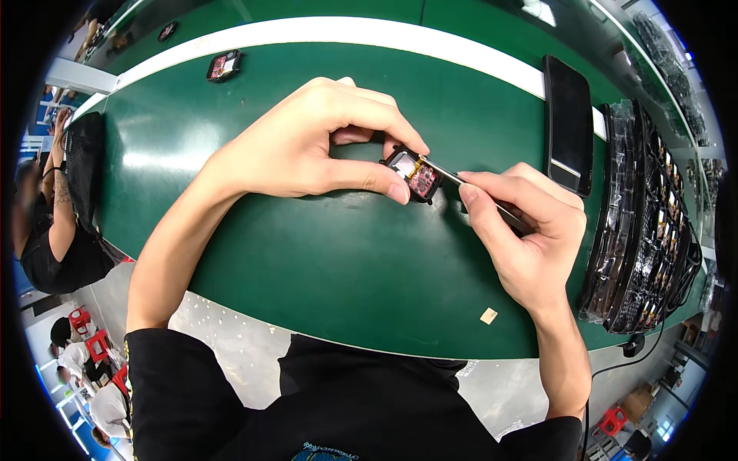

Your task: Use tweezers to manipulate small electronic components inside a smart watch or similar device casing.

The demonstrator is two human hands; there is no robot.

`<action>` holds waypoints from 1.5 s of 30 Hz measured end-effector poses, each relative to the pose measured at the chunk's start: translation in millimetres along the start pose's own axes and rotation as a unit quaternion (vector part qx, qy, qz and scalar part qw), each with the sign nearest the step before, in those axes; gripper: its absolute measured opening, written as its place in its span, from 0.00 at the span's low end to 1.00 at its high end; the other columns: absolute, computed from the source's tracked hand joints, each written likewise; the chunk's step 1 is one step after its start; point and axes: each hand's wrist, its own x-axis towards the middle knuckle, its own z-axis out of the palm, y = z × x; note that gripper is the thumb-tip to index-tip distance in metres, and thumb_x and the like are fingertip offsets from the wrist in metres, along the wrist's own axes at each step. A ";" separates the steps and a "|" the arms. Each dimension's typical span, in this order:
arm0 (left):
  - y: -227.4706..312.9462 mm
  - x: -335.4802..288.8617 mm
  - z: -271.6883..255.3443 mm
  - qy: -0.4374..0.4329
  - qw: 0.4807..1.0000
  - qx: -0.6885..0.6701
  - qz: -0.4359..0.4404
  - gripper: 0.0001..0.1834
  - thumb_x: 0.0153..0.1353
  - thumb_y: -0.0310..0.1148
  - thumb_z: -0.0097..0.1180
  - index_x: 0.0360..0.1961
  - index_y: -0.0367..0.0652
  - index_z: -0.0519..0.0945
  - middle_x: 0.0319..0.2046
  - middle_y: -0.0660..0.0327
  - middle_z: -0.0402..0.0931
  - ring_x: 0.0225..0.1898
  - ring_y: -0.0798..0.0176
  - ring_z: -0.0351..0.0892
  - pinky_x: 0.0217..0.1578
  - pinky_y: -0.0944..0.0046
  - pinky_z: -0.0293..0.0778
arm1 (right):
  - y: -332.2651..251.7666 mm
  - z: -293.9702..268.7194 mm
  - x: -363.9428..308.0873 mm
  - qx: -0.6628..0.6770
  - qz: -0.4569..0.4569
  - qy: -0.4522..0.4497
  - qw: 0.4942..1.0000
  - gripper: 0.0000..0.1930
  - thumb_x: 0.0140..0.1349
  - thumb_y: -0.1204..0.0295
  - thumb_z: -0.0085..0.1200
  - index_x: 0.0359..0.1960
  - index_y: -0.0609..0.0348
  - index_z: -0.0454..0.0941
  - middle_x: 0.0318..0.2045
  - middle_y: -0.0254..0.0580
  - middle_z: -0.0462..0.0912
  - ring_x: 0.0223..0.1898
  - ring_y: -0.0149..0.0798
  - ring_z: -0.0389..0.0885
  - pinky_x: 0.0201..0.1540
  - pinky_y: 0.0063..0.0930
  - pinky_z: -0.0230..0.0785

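Between the thumb and fingers of my left hand point(330, 146) is a small black smartwatch case point(419, 181), its inside showing a red circuit board, a silvery part and a bit of yellow. My right hand point(530, 227) pinches a pair of thin metal tweezers point(443, 172) like a pen. Their tip meets the upper edge of the case, near the yellow strip; whether it grips anything there is too small to tell. A second case of the same kind point(224, 67) lies on the green table at the far left, apart from both hands.
Stacked black trays with clear plastic point(634, 223) hold several cases at the right. A black flat device point(568, 123) lies beside them. A small beige square point(488, 316) sits near the table's front edge. A black mesh object point(84, 169) and a person point(58, 230) are at the left.
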 end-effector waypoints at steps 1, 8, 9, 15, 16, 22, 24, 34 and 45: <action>-0.6 0.2 -0.1 -0.003 1.000 -0.003 -0.004 0.27 0.51 0.35 0.86 0.53 0.43 0.93 0.36 0.64 0.89 0.31 0.67 0.74 0.37 0.63 0.63 | 0.4 0.4 -0.1 0.004 0.000 0.006 1.000 0.07 0.61 0.85 0.72 0.41 0.67 0.93 0.22 0.33 0.81 0.18 0.19 0.68 0.21 0.21 0.55; 1.1 0.2 1.6 -0.002 1.000 0.007 -0.008 0.26 0.51 0.35 0.86 0.53 0.43 0.93 0.36 0.63 0.89 0.32 0.67 0.76 0.37 0.63 0.63 | -5.7 -0.4 0.0 -0.104 -0.064 0.003 0.993 0.11 0.55 0.83 0.75 0.41 0.64 0.93 0.24 0.32 0.82 0.16 0.22 0.67 0.19 0.23 0.55; -0.4 -0.1 1.9 0.003 1.000 0.010 0.003 0.26 0.51 0.35 0.86 0.53 0.42 0.93 0.36 0.63 0.89 0.32 0.66 0.78 0.38 0.63 0.64 | -6.4 0.0 0.2 -0.119 -0.078 0.006 0.990 0.12 0.54 0.83 0.75 0.40 0.64 0.93 0.24 0.33 0.82 0.16 0.23 0.67 0.19 0.24 0.56; -4.3 1.5 3.7 0.005 1.000 0.017 0.014 0.27 0.51 0.36 0.86 0.53 0.42 0.92 0.37 0.63 0.89 0.35 0.64 0.82 0.40 0.62 0.65 | -2.5 1.7 0.3 -0.140 -0.102 0.015 0.985 0.12 0.54 0.84 0.75 0.40 0.64 0.93 0.24 0.35 0.82 0.16 0.26 0.68 0.19 0.26 0.58; -5.6 1.2 4.0 0.007 1.000 0.017 0.023 0.27 0.51 0.36 0.86 0.53 0.43 0.92 0.37 0.63 0.89 0.35 0.64 0.82 0.40 0.63 0.65 | -1.8 2.6 -0.1 -0.137 -0.106 0.020 0.985 0.11 0.54 0.84 0.75 0.40 0.64 0.93 0.24 0.35 0.82 0.16 0.26 0.69 0.19 0.26 0.58; -0.2 0.2 -5.2 -0.027 0.999 0.004 -0.018 0.29 0.49 0.35 0.86 0.54 0.44 0.93 0.38 0.65 0.90 0.31 0.67 0.75 0.37 0.64 0.63 | -3.1 0.2 0.0 -0.039 -0.033 0.002 0.999 0.07 0.61 0.85 0.72 0.40 0.67 0.93 0.22 0.34 0.81 0.18 0.21 0.70 0.21 0.22 0.58; -3.7 0.6 -5.1 -0.027 1.000 -0.001 -0.013 0.29 0.49 0.35 0.86 0.54 0.45 0.93 0.39 0.65 0.90 0.31 0.67 0.73 0.37 0.64 0.63 | -3.7 -1.6 0.9 -0.028 -0.009 -0.004 1.000 0.06 0.61 0.85 0.72 0.40 0.68 0.93 0.22 0.34 0.81 0.18 0.20 0.70 0.21 0.21 0.57; -3.1 -0.1 -4.8 -0.032 0.999 -0.011 -0.006 0.29 0.49 0.37 0.86 0.54 0.46 0.94 0.40 0.66 0.91 0.32 0.68 0.73 0.38 0.64 0.61 | -5.6 -4.0 -0.4 -0.005 0.029 -0.018 0.999 0.06 0.61 0.86 0.70 0.40 0.69 0.93 0.21 0.33 0.81 0.19 0.18 0.70 0.22 0.21 0.56; 0.5 0.2 -2.0 -0.026 0.999 0.013 0.014 0.26 0.50 0.36 0.85 0.52 0.44 0.93 0.41 0.64 0.91 0.39 0.64 0.83 0.43 0.62 0.63 | -2.5 -2.0 -0.3 -0.007 0.031 -0.028 0.999 0.06 0.61 0.85 0.70 0.39 0.68 0.93 0.20 0.33 0.80 0.18 0.19 0.69 0.22 0.22 0.56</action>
